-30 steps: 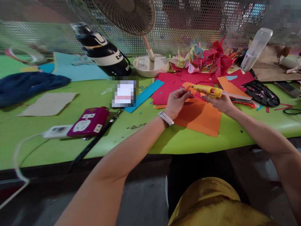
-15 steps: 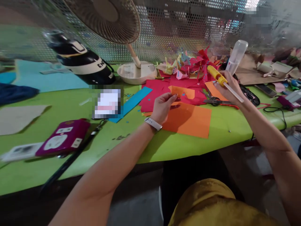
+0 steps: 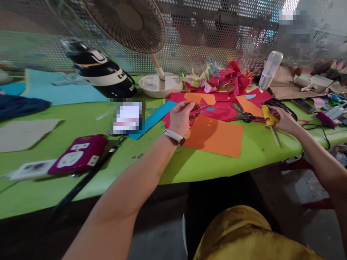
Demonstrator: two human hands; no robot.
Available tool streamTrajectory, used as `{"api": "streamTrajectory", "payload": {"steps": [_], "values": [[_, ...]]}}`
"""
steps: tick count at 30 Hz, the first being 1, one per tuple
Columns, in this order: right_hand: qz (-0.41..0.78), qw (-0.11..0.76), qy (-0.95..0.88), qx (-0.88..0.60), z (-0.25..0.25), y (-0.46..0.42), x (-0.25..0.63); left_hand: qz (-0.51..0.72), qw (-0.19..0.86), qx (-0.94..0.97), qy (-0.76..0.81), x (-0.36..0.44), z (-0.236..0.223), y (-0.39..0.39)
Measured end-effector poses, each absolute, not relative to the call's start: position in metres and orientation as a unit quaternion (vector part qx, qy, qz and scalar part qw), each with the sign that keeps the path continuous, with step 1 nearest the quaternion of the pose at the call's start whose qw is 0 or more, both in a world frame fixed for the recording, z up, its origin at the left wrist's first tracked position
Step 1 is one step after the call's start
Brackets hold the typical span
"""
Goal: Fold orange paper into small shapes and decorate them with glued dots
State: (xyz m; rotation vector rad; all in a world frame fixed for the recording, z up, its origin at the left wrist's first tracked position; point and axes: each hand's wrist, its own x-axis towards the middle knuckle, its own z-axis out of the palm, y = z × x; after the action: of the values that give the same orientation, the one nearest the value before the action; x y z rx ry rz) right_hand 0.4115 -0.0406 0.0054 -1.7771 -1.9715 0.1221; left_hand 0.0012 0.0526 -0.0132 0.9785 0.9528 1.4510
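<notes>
A green-topped table point(image 3: 211, 169) bears a purple box point(image 3: 84, 151); a beige sheet point(image 3: 27, 133); a blue strip point(image 3: 157, 116); an orange sheet point(image 3: 217, 137).

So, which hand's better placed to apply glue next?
Probably the right: the right hand has its fingers on the yellow glue gun, while the left hand pinches the small orange piece.
</notes>
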Motion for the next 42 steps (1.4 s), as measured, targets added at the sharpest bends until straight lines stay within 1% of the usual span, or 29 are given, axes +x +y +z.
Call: {"api": "streamTrajectory", "payload": {"steps": [6,10,16,20,25,27,31,38,42], "values": [[0.130,0.247,-0.742,-0.610,-0.004,-0.040,0.409,0.633,0.531,0.404,0.393,0.000,-0.014,0.056],[0.084,0.235,-0.732,-0.634,-0.006,-0.036,0.411,0.629,0.534,0.412,0.386,0.000,-0.014,0.056],[0.030,0.157,-0.765,-0.624,0.014,-0.037,0.399,0.622,0.550,0.410,0.377,0.000,-0.014,0.055],[-0.024,0.167,-0.756,-0.632,0.030,-0.038,0.381,0.623,0.550,0.402,0.384,0.000,-0.016,0.055],[0.003,0.074,-0.770,-0.634,0.034,-0.041,0.392,0.619,0.543,0.404,0.399,0.000,-0.017,0.055],[0.014,0.065,-0.770,-0.635,0.030,-0.044,0.401,0.615,0.542,0.399,0.412,0.002,-0.016,0.054],[-0.003,0.087,-0.764,-0.639,0.015,-0.049,0.406,0.611,0.556,0.371,0.425,0.006,-0.012,0.049],[-0.089,0.224,-0.768,-0.593,-0.008,-0.058,0.403,0.607,0.581,0.348,0.415,0.009,-0.007,0.042],[-0.126,0.268,-0.717,-0.631,-0.004,-0.067,0.420,0.605,0.586,0.341,0.418,0.009,-0.006,0.041]]}}
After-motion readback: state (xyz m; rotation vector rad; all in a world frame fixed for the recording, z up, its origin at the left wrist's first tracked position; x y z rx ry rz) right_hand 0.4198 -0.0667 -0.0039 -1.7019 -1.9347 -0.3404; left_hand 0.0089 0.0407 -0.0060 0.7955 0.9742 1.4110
